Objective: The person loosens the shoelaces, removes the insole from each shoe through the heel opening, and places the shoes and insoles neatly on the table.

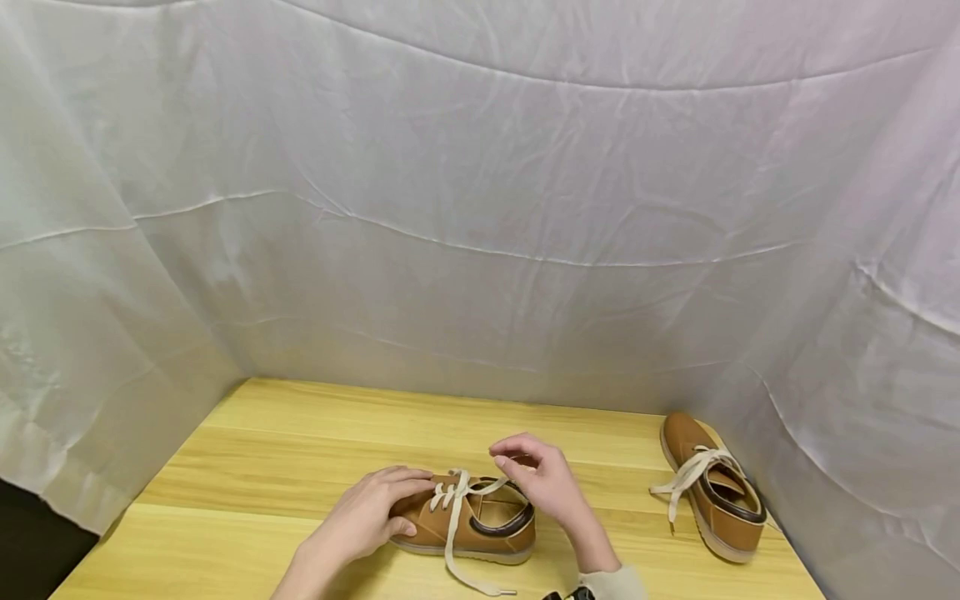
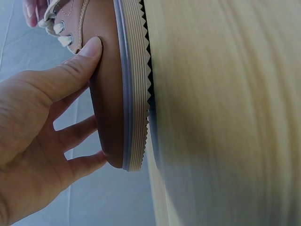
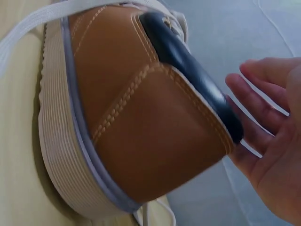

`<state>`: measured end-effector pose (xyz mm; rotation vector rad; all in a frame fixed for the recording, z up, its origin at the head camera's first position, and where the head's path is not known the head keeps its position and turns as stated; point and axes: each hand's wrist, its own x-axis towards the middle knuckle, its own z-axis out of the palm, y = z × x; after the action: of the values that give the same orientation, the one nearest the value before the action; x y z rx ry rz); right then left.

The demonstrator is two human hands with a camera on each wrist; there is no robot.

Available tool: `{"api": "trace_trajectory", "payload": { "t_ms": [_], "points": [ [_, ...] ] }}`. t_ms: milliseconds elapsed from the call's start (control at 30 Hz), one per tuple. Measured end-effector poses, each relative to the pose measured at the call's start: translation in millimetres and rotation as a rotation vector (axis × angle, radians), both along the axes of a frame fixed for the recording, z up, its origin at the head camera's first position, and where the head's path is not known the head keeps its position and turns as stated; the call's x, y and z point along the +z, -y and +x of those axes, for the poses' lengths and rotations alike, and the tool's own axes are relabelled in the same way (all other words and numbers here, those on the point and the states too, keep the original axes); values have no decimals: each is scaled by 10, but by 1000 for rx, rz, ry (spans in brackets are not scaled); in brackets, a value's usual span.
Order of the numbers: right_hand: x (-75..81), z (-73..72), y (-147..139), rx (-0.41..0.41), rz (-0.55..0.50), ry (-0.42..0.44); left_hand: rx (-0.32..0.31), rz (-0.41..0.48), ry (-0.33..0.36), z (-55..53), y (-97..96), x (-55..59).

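Note:
A brown leather shoe [image 1: 427, 518] with cream laces lies on its sole on the table, toe to the left. My left hand [image 1: 369, 510] holds it at the toe; in the left wrist view the thumb [image 2: 90, 49] presses one side, fingers round the other. Above the heel opening is my right hand [image 1: 543, 482], its fingers loosely bent. The right wrist view shows those fingers [image 3: 254, 101] beside the dark padded collar [image 3: 193, 73], with no lace visible between them. One lace end [image 1: 453, 537] hangs over the near side onto the table; the other runs across the opening.
A second brown shoe [image 1: 731, 527], its cream laces [image 1: 693, 475] loose, stands at the right side of the wooden table [image 1: 247, 467]. Grey cloth [image 1: 480, 317] encloses the back and both sides.

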<state>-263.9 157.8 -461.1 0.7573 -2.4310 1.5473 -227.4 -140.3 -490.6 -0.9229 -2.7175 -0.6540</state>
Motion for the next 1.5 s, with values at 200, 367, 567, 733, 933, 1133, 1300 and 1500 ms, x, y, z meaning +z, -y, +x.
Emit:
{"api": "trace_trajectory", "payload": {
  "t_ms": [200, 367, 567, 733, 933, 1133, 1300, 1500],
  "points": [
    [-3, 50, 93, 115, 117, -118, -2, 2, 3, 1, 3, 4],
    [-16, 85, 175, 129, 214, -122, -3, 3, 3, -2, 3, 7],
    [-39, 108, 238, 122, 294, -139, -13, -1, -9, -13, -7, 7],
    [-45, 120, 257, 162, 357, -164, -22, -1, -12, -17, -10, 6],
    [-51, 128, 263, 177, 392, -160, -24, 1, -12, -19, -12, 6],
    [-54, 125, 268, 180, 377, -154, -20, 2, -7, -21, -10, 7],
    [-59, 122, 263, 198, 394, -169, -22, 6, -2, -18, -9, 12],
    [-58, 125, 267, 213, 403, -184, -20, 10, 1, -13, -8, 14]
  ]
}}
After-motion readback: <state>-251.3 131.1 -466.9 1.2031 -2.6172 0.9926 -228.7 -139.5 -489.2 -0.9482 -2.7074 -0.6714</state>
